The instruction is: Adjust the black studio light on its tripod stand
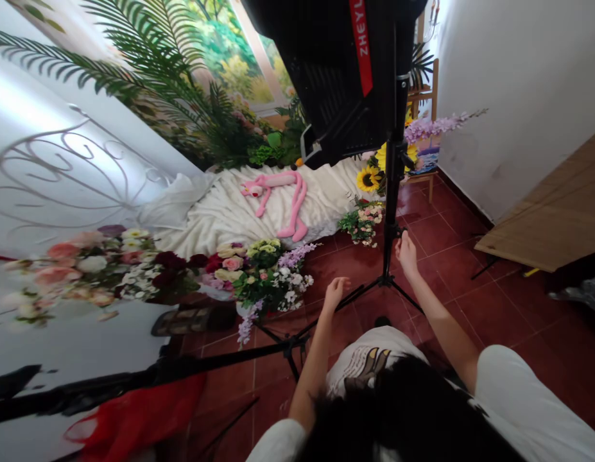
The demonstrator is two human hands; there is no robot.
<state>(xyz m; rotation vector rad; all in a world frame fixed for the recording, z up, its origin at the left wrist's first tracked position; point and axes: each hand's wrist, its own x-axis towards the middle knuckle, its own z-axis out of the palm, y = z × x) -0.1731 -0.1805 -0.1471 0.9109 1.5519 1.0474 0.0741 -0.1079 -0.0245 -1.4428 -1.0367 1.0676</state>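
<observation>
A black light stand (388,224) rises in front of me, carrying a large black studio light (326,70) with a red lettered strip. My right hand (405,253) is at the stand's lower pole, its fingers closed around a small knob there. Lower and to the left, my left hand (335,293) hovers in the air with loosely bent fingers and nothing visible in it. Its nearest neighbours are the stand's spread legs (357,293) and a bunch of artificial flowers (271,276).
A pink plush toy (278,183) lies on a white furry blanket (205,212). A second black stand (220,366) crosses the lower left above a red bag (143,414). Sunflowers (369,179) stand behind the pole, and a wooden board (547,212) leans at right.
</observation>
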